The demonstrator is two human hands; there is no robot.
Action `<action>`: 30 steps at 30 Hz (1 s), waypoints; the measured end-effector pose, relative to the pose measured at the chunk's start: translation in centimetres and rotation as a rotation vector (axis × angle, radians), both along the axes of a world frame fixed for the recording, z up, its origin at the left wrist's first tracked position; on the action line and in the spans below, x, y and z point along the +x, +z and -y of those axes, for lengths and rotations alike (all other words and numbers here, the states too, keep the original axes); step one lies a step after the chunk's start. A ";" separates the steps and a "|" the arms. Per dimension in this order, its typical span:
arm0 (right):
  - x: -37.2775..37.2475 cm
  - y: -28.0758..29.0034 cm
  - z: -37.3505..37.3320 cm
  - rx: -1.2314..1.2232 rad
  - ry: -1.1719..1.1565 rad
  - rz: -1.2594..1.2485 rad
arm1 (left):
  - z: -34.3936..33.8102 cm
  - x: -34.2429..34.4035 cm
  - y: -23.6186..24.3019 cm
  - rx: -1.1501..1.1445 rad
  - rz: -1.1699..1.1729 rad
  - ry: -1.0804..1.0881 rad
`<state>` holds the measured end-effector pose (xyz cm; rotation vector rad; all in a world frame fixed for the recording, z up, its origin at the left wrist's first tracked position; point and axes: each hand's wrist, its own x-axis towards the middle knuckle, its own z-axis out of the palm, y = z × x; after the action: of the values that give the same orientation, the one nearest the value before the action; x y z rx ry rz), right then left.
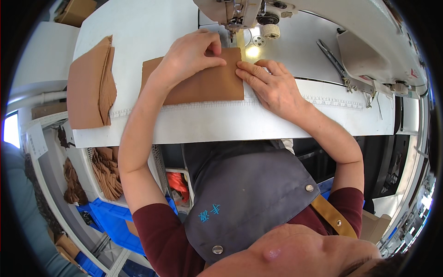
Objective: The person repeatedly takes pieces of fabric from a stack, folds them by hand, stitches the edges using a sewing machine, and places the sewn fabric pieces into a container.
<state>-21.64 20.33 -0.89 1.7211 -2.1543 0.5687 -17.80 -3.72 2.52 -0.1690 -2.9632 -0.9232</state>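
A flat, roughly rectangular piece of brown leather-like material [203, 85] lies on the white table just in front of the sewing machine needle area [232, 37]. My left hand [191, 55] is over its far left part, fingers curled and a gap between thumb and forefinger. At the piece's right edge, my right hand [275, 87] has its fingertips closed on the border; its thumb is hidden. The sewing machine [249, 11] stands beyond both hands, its needle close to the piece's far right corner.
A stack of brown pieces [90, 87] sits on the table's left. A printed ruler strip [318, 100] runs along the front. Metal scissors or snips [334, 60] lie at the machine's base on the right. Below the table, a white basket [159, 168] and blue bins [117, 226] hold materials.
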 end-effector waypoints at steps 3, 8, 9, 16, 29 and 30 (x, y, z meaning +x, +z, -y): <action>0.0 0.0 0.0 -0.004 0.004 -0.017 | 0.0 -0.1 0.4 0.003 0.144 0.055; 0.0 -0.1 0.0 -0.015 -0.003 -0.009 | 0.1 -0.3 0.6 0.070 0.239 -0.001; 0.0 -0.1 0.0 -0.026 0.011 -0.005 | 0.0 -0.3 0.4 0.118 0.238 0.018; 0.0 -0.3 -0.2 -0.042 -0.021 0.008 | -0.3 -0.2 -0.3 0.105 0.160 0.092; -0.3 -0.2 -0.4 -0.033 -0.069 0.033 | 0.0 -0.6 -0.5 0.121 0.152 0.100; -0.4 -0.2 -0.4 -0.035 -0.059 0.039 | 0.0 -0.6 -0.5 0.128 0.158 0.105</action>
<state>-21.99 20.74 -1.09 1.6354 -2.2009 0.6256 -18.39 -3.76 2.02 0.0651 -3.0049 -1.1582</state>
